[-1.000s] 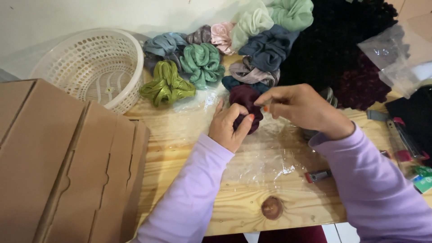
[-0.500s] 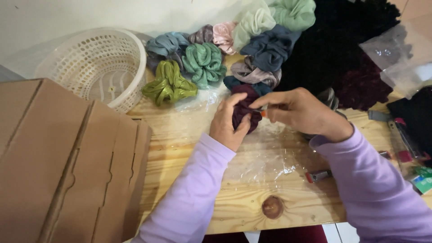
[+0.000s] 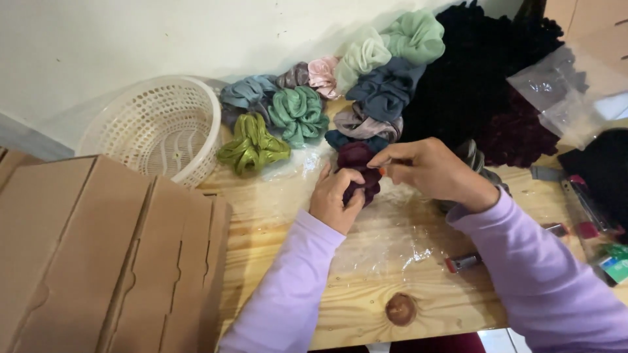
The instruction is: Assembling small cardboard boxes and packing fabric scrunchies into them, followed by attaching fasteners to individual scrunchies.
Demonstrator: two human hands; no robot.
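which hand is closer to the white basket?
Left. The left hand sits nearer the white basket, gripping the maroon scrunchie; the right hand is farther right, also on it.

Maroon scrunchie (image 3: 358,171), olive scrunchie (image 3: 252,145), cream basket (image 3: 196,117).

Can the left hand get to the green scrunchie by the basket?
Probably yes. The left hand is busy holding the dark red scrunchie, but the olive green scrunchie lies close on the bare table with nothing between them.
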